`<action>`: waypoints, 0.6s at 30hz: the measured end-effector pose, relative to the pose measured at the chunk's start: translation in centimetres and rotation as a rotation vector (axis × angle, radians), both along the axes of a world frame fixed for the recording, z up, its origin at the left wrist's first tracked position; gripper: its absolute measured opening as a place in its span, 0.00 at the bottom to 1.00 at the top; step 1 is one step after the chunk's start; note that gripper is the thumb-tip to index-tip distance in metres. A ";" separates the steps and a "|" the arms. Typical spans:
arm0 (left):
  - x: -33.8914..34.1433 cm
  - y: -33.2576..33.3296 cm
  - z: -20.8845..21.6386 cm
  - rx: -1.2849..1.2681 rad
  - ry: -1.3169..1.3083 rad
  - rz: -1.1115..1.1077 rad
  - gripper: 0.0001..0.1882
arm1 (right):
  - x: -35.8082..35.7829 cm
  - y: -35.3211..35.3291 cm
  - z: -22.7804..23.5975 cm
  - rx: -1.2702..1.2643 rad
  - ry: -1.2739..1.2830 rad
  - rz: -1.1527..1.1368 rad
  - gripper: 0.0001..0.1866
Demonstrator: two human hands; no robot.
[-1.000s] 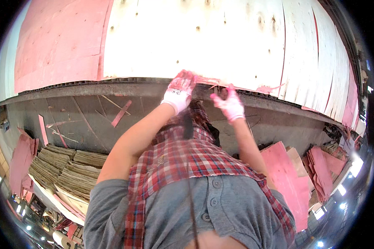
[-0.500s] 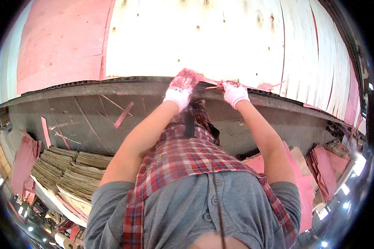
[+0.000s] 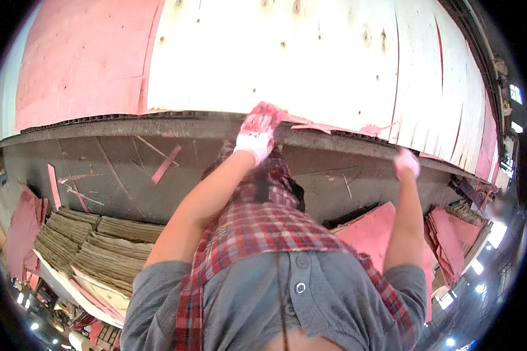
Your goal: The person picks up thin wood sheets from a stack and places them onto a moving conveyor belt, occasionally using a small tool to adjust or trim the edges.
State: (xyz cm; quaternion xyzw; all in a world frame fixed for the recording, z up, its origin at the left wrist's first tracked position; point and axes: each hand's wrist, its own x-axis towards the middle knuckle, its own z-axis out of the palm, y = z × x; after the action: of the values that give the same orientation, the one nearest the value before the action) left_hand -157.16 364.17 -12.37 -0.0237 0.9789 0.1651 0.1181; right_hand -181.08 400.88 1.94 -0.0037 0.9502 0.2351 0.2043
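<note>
My left hand [image 3: 259, 130], in a white glove stained pink, is at the near edge of a pale wood veneer sheet [image 3: 263, 64]. Its fingers are closed on the ragged edge of a pink veneer sheet [image 3: 311, 124] that sticks out from under the pale one. Torn pink bits run along that edge to the right. My right hand [image 3: 407, 164], gloved too, is farther right, just off the bench edge. Motion smears its fingers, so whether they hold anything does not show.
A dark bench rail [image 3: 175, 125] runs across in front of me. Another pink sheet [image 3: 88, 58] lies at left. Stacked veneers [image 3: 99, 240] stand low on the left, and pink sheets [image 3: 366, 231] low on the right. Scrap strips [image 3: 167, 164] lie on the floor below the rail.
My right hand has left the sheet edge beside my left hand and moved right and toward me. My left hand stays nearly in place at the edge.
</note>
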 end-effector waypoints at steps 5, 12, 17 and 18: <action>0.2 0.1 0.4 0.051 0.042 0.011 0.40 | 1.9 5.6 0.7 -0.935 -0.006 -0.683 0.26; -0.2 -0.5 0.6 -0.034 -0.003 -0.055 0.41 | 12.5 -15.6 -9.3 -1.475 -0.540 -1.026 0.28; -0.2 -0.7 1.2 -0.078 -0.016 -0.100 0.41 | 11.0 -14.9 -16.4 -1.444 -0.068 -0.990 0.10; -0.1 -0.5 1.2 -0.096 -0.024 -0.098 0.41 | 10.5 -12.8 -16.3 -1.558 0.044 -1.087 0.09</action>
State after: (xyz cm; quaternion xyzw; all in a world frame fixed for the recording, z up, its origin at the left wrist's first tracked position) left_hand -157.27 363.71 -11.15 0.0165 0.9842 0.1115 0.1364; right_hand -170.59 388.10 -14.34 0.3083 0.7149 -0.5922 0.2078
